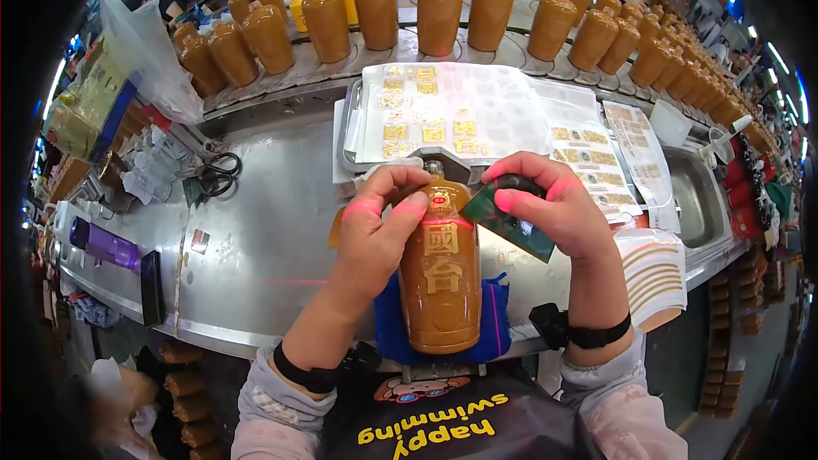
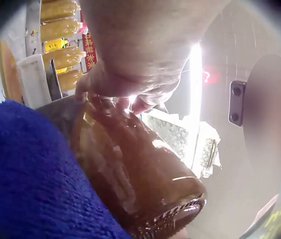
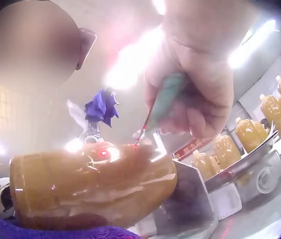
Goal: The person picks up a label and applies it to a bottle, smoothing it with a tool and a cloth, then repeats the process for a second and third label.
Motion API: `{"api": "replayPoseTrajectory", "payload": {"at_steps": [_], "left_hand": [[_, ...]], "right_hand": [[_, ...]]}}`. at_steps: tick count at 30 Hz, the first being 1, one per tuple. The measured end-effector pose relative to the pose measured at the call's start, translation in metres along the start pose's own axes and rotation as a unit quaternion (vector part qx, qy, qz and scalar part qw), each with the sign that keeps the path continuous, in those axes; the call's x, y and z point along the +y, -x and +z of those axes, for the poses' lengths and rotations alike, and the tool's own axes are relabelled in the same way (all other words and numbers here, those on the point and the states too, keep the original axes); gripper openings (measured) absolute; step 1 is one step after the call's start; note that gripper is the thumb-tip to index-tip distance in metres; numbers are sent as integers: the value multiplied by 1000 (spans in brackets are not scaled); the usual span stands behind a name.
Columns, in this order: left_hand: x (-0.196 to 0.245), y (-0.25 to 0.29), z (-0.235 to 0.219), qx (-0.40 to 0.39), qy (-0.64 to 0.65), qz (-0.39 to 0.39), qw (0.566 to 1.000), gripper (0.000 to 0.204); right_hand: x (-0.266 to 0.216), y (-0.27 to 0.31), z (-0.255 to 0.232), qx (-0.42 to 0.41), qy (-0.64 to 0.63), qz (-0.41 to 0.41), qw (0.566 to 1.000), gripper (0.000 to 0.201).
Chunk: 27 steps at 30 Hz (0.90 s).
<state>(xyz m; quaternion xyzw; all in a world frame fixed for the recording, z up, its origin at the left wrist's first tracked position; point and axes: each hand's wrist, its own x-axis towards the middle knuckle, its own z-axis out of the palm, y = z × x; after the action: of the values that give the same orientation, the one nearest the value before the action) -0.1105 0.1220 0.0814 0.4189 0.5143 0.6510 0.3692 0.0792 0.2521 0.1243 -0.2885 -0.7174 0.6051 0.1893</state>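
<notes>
A glossy brown bottle (image 1: 440, 307) lies on a blue cloth (image 1: 496, 315), neck away from the person, with gold characters and a small red oval label down its front. My left hand (image 1: 372, 226) rests on the bottle's shoulder beside the neck, thumb and fingertips close to the red oval. In my right hand (image 1: 567, 209) a dark green flat scraper (image 1: 511, 226) is gripped, one corner near the bottle's upper right side. The right wrist view shows the green scraper (image 3: 168, 92) held above the bottle (image 3: 91, 184). Red laser light crosses both hands and the label area.
Sheets of gold stickers (image 1: 486, 106) lie on a tray beyond the bottle. Several brown bottles (image 1: 440, 17) stand along the conveyor behind. Scissors (image 1: 223, 175), a purple flask (image 1: 106, 243) and a dark phone-like slab (image 1: 152, 288) are at left. Curved gold strips (image 1: 643, 277) lie at right.
</notes>
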Motion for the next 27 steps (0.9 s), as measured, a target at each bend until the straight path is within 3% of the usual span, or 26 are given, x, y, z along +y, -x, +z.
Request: {"api": "replayPoseTrajectory", "payload": {"at_steps": [6,14,18,21,24,27], "left_hand": [[-1,1,9,-4,12,7,1000,20],[6,-8,-23,-90,-13,-4,996,17],[11,-6,-12,-88,-56,17,994,9],[18,-8,-15,-60,-219,136,964,8],[28,-7,-21,-49,-273,151,949,7],[35,-9,-26,-71,-334,234,910,8]], "right_hand": [[0,3,5,-9,-27,-23,999,26],[0,-14,28,-22,-89,-36,995,28],[4,-5,22,29,-76,-90,993,26],[-1,-3,30,108,-24,-144,983,27],[-2,-8,38,53,116,-247,961,27],[-9,-11,58,65,214,-309,924,18]]}}
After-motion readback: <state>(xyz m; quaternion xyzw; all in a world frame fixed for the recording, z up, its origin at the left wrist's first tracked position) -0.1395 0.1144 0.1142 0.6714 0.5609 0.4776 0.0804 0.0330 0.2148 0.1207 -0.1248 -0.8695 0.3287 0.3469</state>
